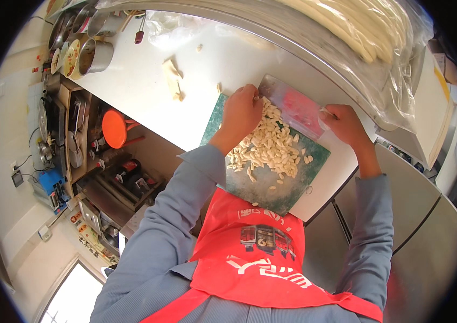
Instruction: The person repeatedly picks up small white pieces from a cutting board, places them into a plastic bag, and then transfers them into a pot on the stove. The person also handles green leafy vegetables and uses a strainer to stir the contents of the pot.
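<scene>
A heap of peeled garlic cloves (274, 141) is spread over a green cutting board (313, 161) in front of me. My right hand (339, 121) grips the handle of a cleaver with a broad metal blade (289, 103). The blade lies at a low angle along the board's far right edge, and red is mirrored in it. At the heap's far left side is my left hand (244, 111), its fingers curled close to the blade's far end. Whether those fingers pinch a clove or touch the blade is hidden.
On the white table (131, 84) lies a pale crumpled strip (172, 80). Metal pots (101, 56) and bowls crowd the far left end. Long pale sticks in clear plastic (353, 28) rest on a raised metal shelf beyond the board. An orange stool (114, 128) is below, left.
</scene>
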Demonstrator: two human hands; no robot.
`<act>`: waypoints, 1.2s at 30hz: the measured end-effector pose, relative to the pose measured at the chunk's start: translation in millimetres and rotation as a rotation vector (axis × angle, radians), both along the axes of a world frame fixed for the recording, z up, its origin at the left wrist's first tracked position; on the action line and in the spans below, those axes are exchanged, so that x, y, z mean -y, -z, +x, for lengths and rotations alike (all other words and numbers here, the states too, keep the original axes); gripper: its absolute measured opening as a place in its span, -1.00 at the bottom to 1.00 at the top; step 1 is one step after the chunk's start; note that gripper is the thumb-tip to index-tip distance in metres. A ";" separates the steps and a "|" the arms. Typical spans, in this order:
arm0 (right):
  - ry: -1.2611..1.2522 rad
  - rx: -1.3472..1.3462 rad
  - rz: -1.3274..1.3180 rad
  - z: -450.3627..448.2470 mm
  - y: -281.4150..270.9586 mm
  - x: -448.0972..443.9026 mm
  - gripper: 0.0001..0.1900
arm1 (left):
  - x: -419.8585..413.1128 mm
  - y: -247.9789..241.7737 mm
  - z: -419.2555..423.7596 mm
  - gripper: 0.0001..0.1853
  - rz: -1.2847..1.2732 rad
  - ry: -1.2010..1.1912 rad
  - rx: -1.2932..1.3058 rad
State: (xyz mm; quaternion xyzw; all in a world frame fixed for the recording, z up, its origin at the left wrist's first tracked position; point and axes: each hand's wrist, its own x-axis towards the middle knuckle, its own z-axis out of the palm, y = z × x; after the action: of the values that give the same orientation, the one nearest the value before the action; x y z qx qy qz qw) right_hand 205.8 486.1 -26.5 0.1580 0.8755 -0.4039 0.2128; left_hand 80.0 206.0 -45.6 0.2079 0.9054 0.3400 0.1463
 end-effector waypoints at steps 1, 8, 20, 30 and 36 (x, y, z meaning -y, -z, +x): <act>-0.027 -0.014 0.047 1.8 -11.8 2.0 -0.66 | 5.9 -5.9 3.0 -0.84 0.032 0.013 0.031; 0.112 -0.161 0.137 62.9 -55.0 13.2 -0.69 | 57.9 -51.3 37.2 -0.88 0.048 0.168 0.130; 0.318 -0.320 0.202 71.8 52.0 -53.1 -0.71 | 12.2 -21.7 51.1 -0.70 -0.050 0.606 -0.220; 0.176 -0.246 0.275 77.0 42.0 -58.7 -0.47 | 52.4 -51.4 65.2 -0.69 -0.171 0.457 -0.348; 0.188 -0.200 0.132 88.1 23.6 -56.1 -0.48 | 7.9 -13.6 27.6 -0.80 -0.237 0.319 -0.352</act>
State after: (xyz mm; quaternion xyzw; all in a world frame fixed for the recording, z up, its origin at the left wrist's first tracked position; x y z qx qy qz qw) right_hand 293.9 542.2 -50.1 0.2121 0.8984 -0.3772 0.0750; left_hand 107.6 198.1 -32.0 0.3852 0.9063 0.1627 0.0617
